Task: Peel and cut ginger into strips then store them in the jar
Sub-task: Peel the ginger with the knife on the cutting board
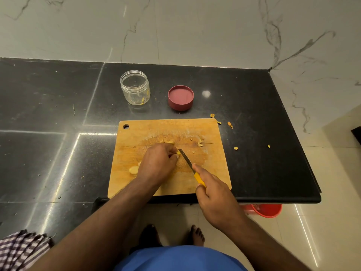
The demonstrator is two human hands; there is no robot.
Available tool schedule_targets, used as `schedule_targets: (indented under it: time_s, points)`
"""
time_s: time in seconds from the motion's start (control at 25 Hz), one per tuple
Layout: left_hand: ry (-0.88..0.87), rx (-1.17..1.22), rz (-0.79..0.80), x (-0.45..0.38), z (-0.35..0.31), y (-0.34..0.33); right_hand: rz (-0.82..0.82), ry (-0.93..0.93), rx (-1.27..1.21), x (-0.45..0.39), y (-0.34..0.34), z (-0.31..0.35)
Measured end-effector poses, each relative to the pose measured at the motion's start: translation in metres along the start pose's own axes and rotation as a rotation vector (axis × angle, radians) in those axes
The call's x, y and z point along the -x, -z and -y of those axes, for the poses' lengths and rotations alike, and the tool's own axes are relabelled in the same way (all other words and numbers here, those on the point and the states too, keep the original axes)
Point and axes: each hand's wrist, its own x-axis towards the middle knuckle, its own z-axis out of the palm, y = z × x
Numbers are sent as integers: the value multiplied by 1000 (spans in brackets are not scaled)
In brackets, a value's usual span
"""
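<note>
While the left hand (pixel 158 163) curls its fingers down over a small pale-yellow piece of peeled ginger (pixel 178 152) on the board, pinning it by the fingertips, the right hand (pixel 214 198) grips the yellow plastic handle of a slim serrated knife (pixel 186 160), index finger stretched along the top near the blade. The blade angles up and to the left, its tip just beside the held ginger piece. A second peeled ginger chunk (pixel 134 169) lies on the board at the left hand's outer side, and another bit (pixel 169 142) peeks out beyond the knuckles. All of this sits on a rectangular wooden chopping board (pixel 136 133) with a hanging hole in its far left corner and a damp, stained middle; a few small scraps (pixel 200 143) lie toward its right. Brown peel fragments (pixel 230 125) are scattered on the black polished stone counter (pixel 254 106) off the board's right side. Beyond the board stands a clear round plastic jar (pixel 135 87), uncapped, with a few yellow strips at its bottom. Beside it to the right, apart, its dark-red round lid (pixel 180 97) lies upside down.
</note>
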Motion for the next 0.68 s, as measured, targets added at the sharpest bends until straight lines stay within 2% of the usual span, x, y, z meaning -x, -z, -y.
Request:
schedule_targets:
  time_s: [0.2,0.56,0.64,0.68]
  points:
    - [6,16,5,0,2,-2,22,18,53,-2,0,2]
    - [-6,-12,39,0,-2,0,-46,-32,-93,0,8,-11]
    - [30,82,43,1,-5,6,-41,-82,-217,1,10,-11]
    - [102,230,57,2,-7,11,-36,-113,-338,1,12,-9]
